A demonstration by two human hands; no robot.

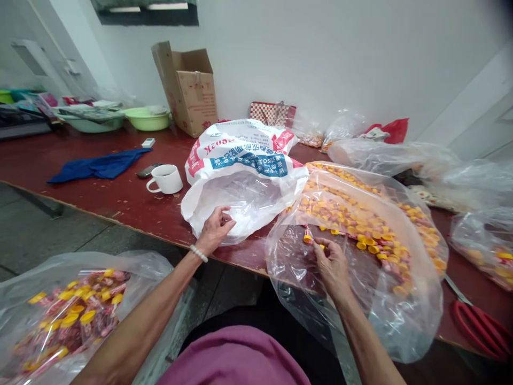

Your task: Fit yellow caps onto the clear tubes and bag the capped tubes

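Right hand [333, 262] — pinching 1 yellow-capped piece [308, 236] — above clear plastic [294, 254].

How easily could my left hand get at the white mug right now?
Probably yes: your left hand looks empty, at the mouth of the printed white plastic bag. Only that bag's rim seems in between; bare dark-red table lies before the white mug, though its handle faces away.

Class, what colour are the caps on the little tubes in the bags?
The caps are yellow, showing best in the head view.
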